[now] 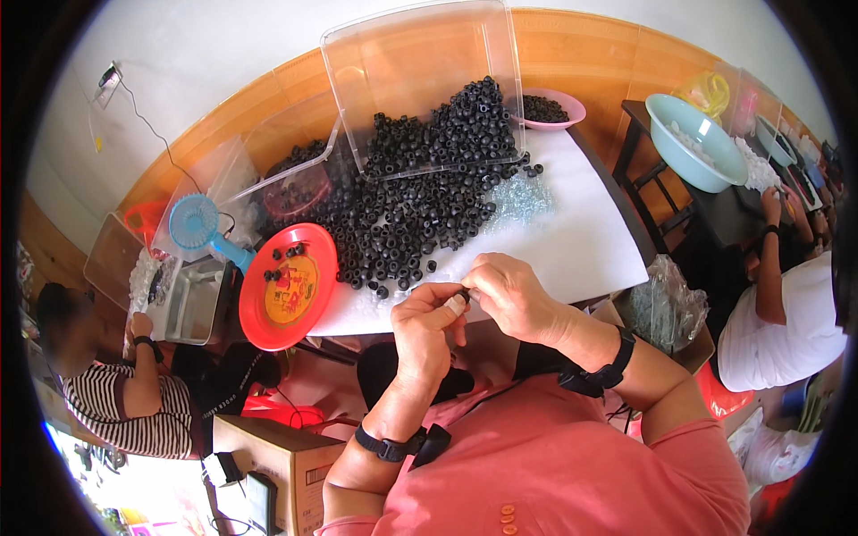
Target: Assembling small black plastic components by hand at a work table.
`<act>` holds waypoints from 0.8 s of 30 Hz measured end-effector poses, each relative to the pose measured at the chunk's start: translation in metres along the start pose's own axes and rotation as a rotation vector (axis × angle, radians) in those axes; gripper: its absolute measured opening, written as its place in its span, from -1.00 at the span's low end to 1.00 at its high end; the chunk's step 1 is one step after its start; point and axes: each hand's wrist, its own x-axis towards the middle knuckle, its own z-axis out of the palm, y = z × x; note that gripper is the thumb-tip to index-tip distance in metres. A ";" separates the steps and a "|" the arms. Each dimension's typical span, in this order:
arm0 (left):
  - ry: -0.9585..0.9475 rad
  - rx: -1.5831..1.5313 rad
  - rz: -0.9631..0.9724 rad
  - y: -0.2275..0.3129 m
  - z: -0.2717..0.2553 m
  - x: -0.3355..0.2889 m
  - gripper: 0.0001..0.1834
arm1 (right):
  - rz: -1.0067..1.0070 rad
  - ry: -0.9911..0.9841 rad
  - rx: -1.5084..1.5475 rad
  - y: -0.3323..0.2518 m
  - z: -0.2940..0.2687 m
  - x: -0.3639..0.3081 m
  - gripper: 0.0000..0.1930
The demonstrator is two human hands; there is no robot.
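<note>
In front of my chest, my left hand (424, 329) and my right hand (513, 297) meet at the table's near edge. The fingertips of my left hand pinch a small dark piece (465, 294), which looks like one of the black ring-shaped parts. A white wrap covers part of the left thumb. My right thumb and forefinger close at the same piece; what they grip there is too small to make out. Beyond my hands spreads a heap of black hollow parts (393, 234), spilling from a tilted clear plastic bin (420, 89). Small clear pieces (521, 204) lie right of the heap.
A red plate (256, 313) with a few black parts rests at the left edge, beside a blue handheld fan (198, 223). A pink bowl (572, 109) stands behind. Co-workers sit left, in a striped shirt (134, 402), and right, near a light-blue basin (715, 165). A cardboard box (268, 464) stands lower left.
</note>
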 end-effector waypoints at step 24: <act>-0.060 0.110 -0.034 0.014 -0.002 -0.014 -0.82 | 0.261 -0.013 0.213 -0.014 0.006 0.004 -0.67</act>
